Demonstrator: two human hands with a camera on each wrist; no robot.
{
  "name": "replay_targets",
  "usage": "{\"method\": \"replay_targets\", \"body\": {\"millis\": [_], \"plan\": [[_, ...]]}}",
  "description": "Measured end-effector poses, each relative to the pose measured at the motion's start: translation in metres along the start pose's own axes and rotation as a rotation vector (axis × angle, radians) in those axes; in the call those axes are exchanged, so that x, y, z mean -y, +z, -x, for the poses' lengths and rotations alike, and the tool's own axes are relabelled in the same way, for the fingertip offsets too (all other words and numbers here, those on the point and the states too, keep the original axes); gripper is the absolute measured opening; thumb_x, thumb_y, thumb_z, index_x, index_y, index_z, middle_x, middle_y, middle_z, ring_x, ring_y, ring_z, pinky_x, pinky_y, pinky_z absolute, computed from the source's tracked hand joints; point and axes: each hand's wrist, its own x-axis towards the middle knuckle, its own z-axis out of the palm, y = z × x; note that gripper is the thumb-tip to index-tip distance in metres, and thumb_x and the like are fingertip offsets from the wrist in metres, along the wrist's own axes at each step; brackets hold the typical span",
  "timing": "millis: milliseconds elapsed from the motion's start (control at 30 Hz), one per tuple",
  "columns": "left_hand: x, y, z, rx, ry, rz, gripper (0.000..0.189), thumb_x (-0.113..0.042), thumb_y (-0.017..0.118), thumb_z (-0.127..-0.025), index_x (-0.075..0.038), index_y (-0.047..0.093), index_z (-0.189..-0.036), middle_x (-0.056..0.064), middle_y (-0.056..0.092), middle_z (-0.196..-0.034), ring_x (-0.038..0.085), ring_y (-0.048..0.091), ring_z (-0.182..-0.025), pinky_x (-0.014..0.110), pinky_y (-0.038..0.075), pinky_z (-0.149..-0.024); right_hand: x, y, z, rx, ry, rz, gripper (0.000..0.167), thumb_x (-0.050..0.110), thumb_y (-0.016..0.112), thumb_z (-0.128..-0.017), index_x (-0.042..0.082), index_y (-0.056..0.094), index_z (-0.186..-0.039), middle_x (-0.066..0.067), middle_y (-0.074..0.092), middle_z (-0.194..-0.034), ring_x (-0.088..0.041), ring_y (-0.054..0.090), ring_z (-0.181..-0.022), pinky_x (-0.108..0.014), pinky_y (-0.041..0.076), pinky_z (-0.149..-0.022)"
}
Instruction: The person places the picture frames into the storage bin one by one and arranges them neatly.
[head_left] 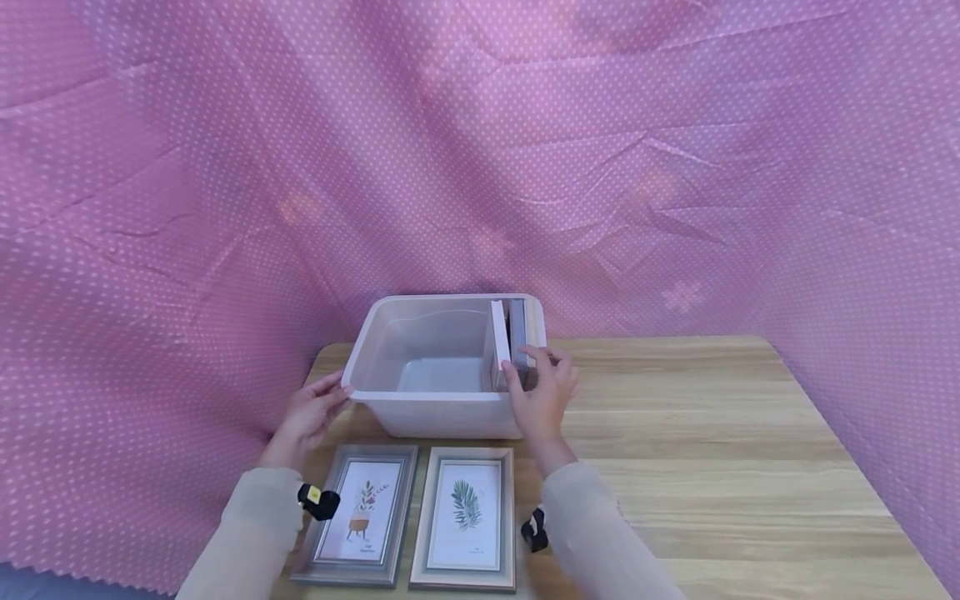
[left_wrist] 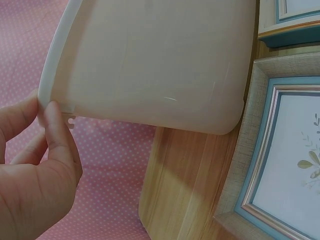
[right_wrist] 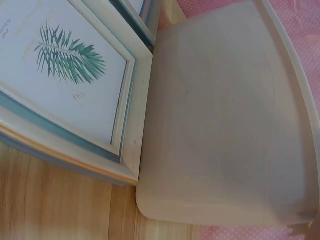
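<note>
A translucent white plastic bin (head_left: 442,414) stands at the back of the table. Thumb and fingers of my left hand (head_left: 311,410) pinch its rim at the front left corner; the left wrist view shows the grip on the rim (left_wrist: 50,65). Inside the bin's right end, a white-edged picture frame (head_left: 498,337) and a grey picture frame (head_left: 517,329) stand on edge, side by side. Over their near ends is my right hand (head_left: 546,390), thumb at the white-edged frame, index fingertip overlapping the grey one, thumb and index apart. The right wrist view barely catches this hand.
In front of the bin, two picture frames lie face up: a grey one with a potted plant print (head_left: 365,512) and a cream one with a green leaf print (head_left: 467,517). The wooden table (head_left: 690,450) extends right. Pink dotted cloth (head_left: 480,167) hangs behind and at the sides.
</note>
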Motion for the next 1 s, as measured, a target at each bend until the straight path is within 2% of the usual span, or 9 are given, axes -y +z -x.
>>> {"method": "replay_targets", "body": {"millis": [133,233,433,567,667,767,1000], "plan": [[0.0,0.0,0.0,0.009,0.007,0.012,0.058,0.009,0.05,-0.094,0.012,0.02,-0.143,-0.002,0.065,-0.093,0.006,0.063,-0.087,0.02,0.052,-0.086,-0.005,-0.003,-0.004,0.044,-0.002,-0.042,0.039,0.031,0.072,-0.085,0.017,0.064,-0.12,-0.018,0.038,-0.132,-0.034,0.032,-0.118,-0.055,0.024,-0.098],[0.001,0.0,-0.001,0.014,0.008,0.014,0.058,0.008,0.051,-0.094,0.012,0.02,-0.143,-0.003,0.065,-0.093,0.005,0.063,-0.087,0.02,0.052,-0.086,-0.008,-0.006,-0.008,0.108,0.047,-0.058,0.05,0.032,0.07,-0.086,0.02,0.056,-0.132,-0.015,0.031,-0.141,-0.033,0.028,-0.123,-0.055,0.025,-0.101],[0.002,-0.002,-0.003,-0.002,0.002,0.006,0.058,0.008,0.052,-0.093,0.012,0.022,-0.143,-0.004,0.066,-0.092,0.007,0.063,-0.088,0.022,0.051,-0.089,-0.012,-0.013,-0.02,0.237,0.181,-0.122,0.073,0.034,0.073,-0.085,0.024,0.037,-0.147,-0.016,0.021,-0.147,-0.034,0.028,-0.13,-0.052,0.033,-0.107],[0.002,-0.001,-0.003,-0.004,0.003,-0.002,0.056,0.009,0.052,-0.093,0.011,0.024,-0.142,-0.004,0.066,-0.092,0.007,0.064,-0.088,0.024,0.051,-0.09,-0.017,-0.019,-0.029,0.323,0.247,-0.102,0.082,0.04,0.071,-0.085,0.03,0.024,-0.151,-0.02,0.019,-0.147,-0.038,0.032,-0.128,-0.056,0.037,-0.103],[0.002,0.0,-0.003,-0.004,0.006,0.001,0.056,0.009,0.052,-0.093,0.011,0.024,-0.142,-0.004,0.066,-0.092,0.007,0.064,-0.088,0.024,0.05,-0.091,-0.021,-0.024,-0.034,0.386,0.293,-0.101,0.084,0.043,0.069,-0.086,0.034,0.018,-0.152,-0.02,0.019,-0.147,-0.037,0.037,-0.125,-0.055,0.043,-0.098],[0.001,0.001,-0.002,-0.007,0.004,-0.003,0.056,0.009,0.052,-0.093,0.011,0.025,-0.142,-0.003,0.066,-0.093,0.007,0.064,-0.088,0.025,0.05,-0.091,-0.027,-0.028,-0.039,0.436,0.333,-0.133,0.084,0.044,0.066,-0.088,0.031,0.015,-0.153,-0.021,0.02,-0.148,-0.036,0.041,-0.122,-0.051,0.048,-0.093],[0.0,0.001,0.001,-0.001,0.001,-0.022,0.056,0.008,0.051,-0.094,0.011,0.025,-0.143,-0.001,0.065,-0.097,0.007,0.063,-0.09,0.024,0.05,-0.092,-0.036,-0.037,-0.047,0.501,0.437,-0.235,0.076,0.043,0.057,-0.094,0.02,0.015,-0.154,-0.024,0.028,-0.146,-0.043,0.045,-0.118,-0.051,0.052,-0.089]]}}
